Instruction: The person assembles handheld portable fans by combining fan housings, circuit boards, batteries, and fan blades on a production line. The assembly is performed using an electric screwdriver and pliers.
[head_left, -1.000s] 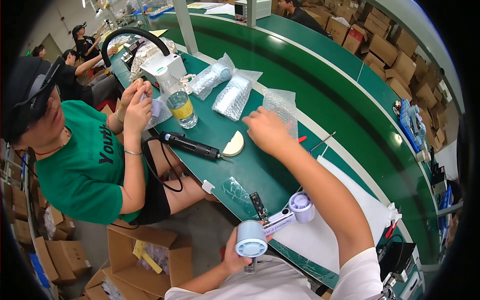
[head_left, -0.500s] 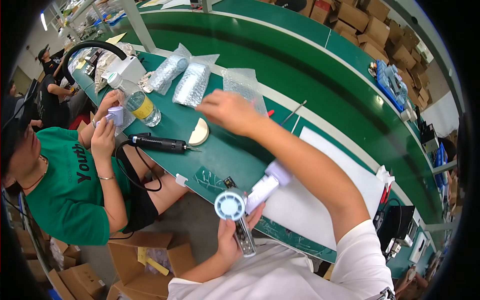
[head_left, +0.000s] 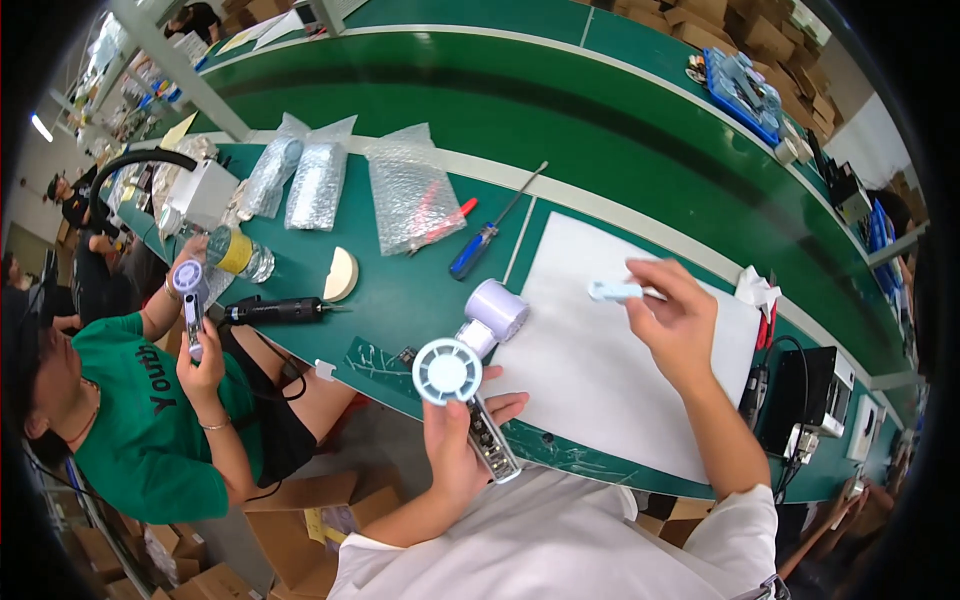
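Note:
A handheld fan with a pale blue round head (head_left: 447, 372) is gripped in my left hand (head_left: 450, 455). Its handle is uncovered, so small parts inside show. My right hand (head_left: 680, 325) pinches a small light blue piece (head_left: 615, 290) above the white sheet (head_left: 600, 380). Just beyond my left hand, a purple fan (head_left: 497, 310) lies on the bench at the sheet's left edge, partly hidden by the blue fan head.
Ahead lie a blue-handled screwdriver (head_left: 473, 250), bubble-wrap bags (head_left: 410, 190) and a cream half-disc (head_left: 341, 274). A black electric screwdriver (head_left: 280, 311) and a bottle (head_left: 240, 254) are leftward. A co-worker in green (head_left: 150, 430) holds another purple fan. At right stands a black box (head_left: 800, 400).
My right hand has swung from near the bubble-wrap bags to above the white sheet, where the light blue piece now shows. My left hand still holds the blue fan. The view has shifted right.

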